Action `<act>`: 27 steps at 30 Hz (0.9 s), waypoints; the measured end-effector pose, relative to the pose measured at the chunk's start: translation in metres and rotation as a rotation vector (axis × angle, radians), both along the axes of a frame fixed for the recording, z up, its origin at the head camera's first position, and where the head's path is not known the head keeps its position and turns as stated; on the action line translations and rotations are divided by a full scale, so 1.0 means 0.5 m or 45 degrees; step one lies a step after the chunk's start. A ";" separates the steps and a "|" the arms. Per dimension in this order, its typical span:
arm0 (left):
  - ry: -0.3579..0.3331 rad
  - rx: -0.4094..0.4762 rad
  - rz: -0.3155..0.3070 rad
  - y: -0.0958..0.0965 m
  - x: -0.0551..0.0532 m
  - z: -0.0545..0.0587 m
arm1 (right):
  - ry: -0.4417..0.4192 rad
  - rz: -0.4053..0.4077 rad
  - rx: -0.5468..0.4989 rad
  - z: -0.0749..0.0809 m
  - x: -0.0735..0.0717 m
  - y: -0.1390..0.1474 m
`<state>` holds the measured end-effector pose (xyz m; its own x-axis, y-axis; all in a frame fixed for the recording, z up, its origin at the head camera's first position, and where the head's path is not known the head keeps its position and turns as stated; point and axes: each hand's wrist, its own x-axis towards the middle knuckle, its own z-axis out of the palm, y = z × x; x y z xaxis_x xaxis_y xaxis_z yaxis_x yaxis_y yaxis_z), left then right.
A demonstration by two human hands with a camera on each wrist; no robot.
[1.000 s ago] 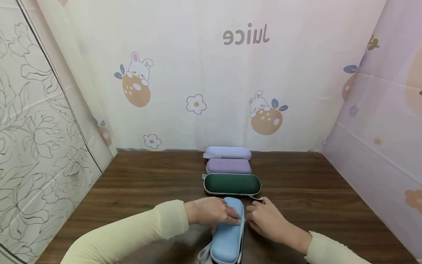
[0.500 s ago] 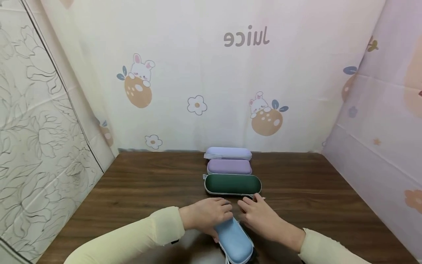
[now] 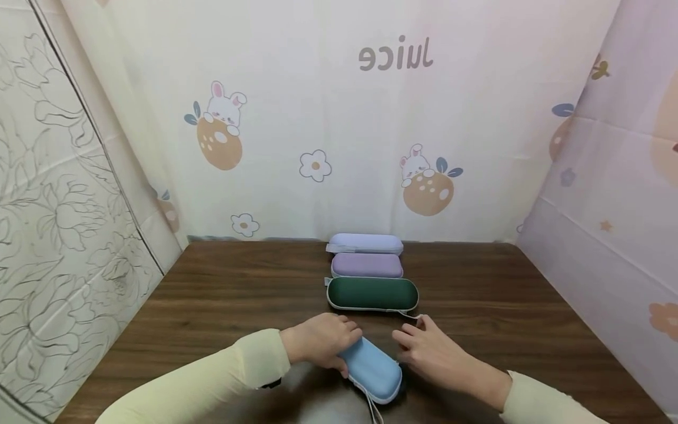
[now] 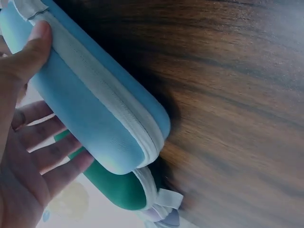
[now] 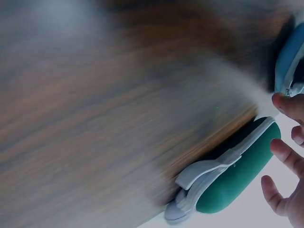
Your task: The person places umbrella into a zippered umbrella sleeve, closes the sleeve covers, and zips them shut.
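My left hand [image 3: 323, 340] grips the far left end of a light blue zippered glasses case [image 3: 373, 368]. In the left wrist view its thumb [image 4: 42, 40] presses the grey zipper side, and the fingers reach along the opposite side. The case lies slantwise, near end to the right, with a pale wrist strap [image 3: 374, 406] hanging from it toward me. Just right of the case, my right hand [image 3: 436, 355] has loosely bent, spread fingers and holds nothing. In the right wrist view, its thumb [image 5: 287, 104] is close to the blue case's zipper edge.
Behind the hands a dark green case [image 3: 372, 293], a purple case [image 3: 367, 265] and a lilac case [image 3: 365, 242] lie in a row on the brown wooden table [image 3: 254, 282]. The green one's strap reaches toward my right hand. Printed curtains [image 3: 275, 106] hang around the table.
The blue case has turned, its near end swinging right and its far end left. My left hand has moved from its top to its far end. The right hand has shifted slightly.
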<state>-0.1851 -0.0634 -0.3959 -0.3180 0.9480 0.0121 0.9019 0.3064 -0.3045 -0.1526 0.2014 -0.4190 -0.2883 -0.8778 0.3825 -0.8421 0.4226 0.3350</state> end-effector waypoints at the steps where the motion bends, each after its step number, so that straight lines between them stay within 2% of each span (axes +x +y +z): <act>1: 0.013 0.005 0.008 -0.003 0.000 -0.001 | -0.012 0.003 -0.013 -0.001 0.003 0.003; 9: 0.096 0.041 0.021 -0.005 0.006 -0.009 | -0.219 -0.094 -0.120 -0.007 0.032 0.013; 18: 0.099 0.013 0.099 0.006 0.011 -0.001 | -0.307 -0.133 -0.228 -0.003 0.055 -0.001; 25: 0.100 -0.010 0.156 0.014 0.016 0.001 | -0.519 -0.254 -0.243 0.000 0.073 -0.008; 27: 0.086 -0.016 0.172 0.015 0.017 0.002 | -0.541 -0.271 -0.233 0.001 0.075 -0.010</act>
